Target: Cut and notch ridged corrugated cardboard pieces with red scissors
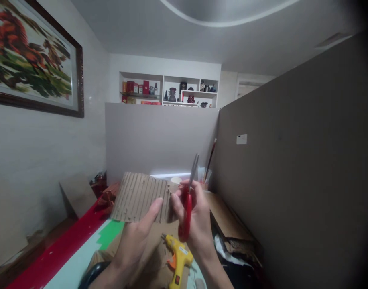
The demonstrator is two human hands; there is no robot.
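A piece of corrugated cardboard [138,196], its ridges bare, is held up over the table. My left hand [141,228] grips its lower edge, thumb on the ridged face and the other fingers hidden behind. Red-handled scissors [186,212] rest in my right hand [198,212], blades pointing up and close together. The thumb and fingertips of that hand touch or nearly touch the cardboard's right edge; I cannot tell which. Below the hands lies a yellow hot glue gun [179,257] with an orange trigger.
Brown cardboard sheets [228,220] are stacked at the right, beside a tall grey partition [292,168]. A white cup [175,180] and a brush [210,158] stand behind the hands. Green paper [110,235] and a red strip [57,247] lie along the left side.
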